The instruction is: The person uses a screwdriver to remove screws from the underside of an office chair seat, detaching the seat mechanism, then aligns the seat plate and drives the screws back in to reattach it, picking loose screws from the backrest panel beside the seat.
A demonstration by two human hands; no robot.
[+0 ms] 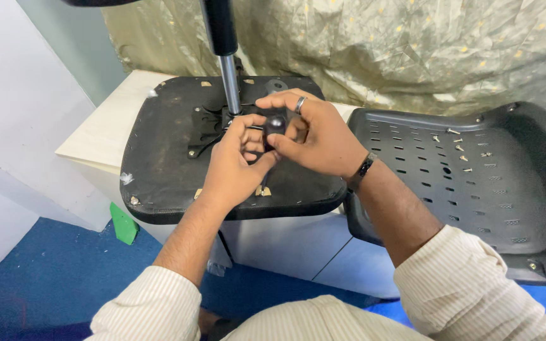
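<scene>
Pinching a round black knob [275, 123], the right hand [314, 136] has its thumb and fingers curled closed around it, a ring on one finger and a dark watch [364, 168] at the wrist. Left hand [234, 165] is right up against it, fingers bent in and touching the same knob from below, though whether it truly grips it is hard to tell. Both hands sit over the middle of an upturned black chair seat [159, 158], knob just beside the metal mechanism plate [208, 124] and the chrome gas-lift column [229, 82] rising out of it. Seat rests on a pale table [99, 136]. Off to the right, a black perforated plastic chair back [513, 189] lies with several small screws [461, 148] scattered in its hollow. Behind, a crumpled gold-flecked cloth [380, 44]; below, blue floor [45, 278] and a green block [124, 224].
</scene>
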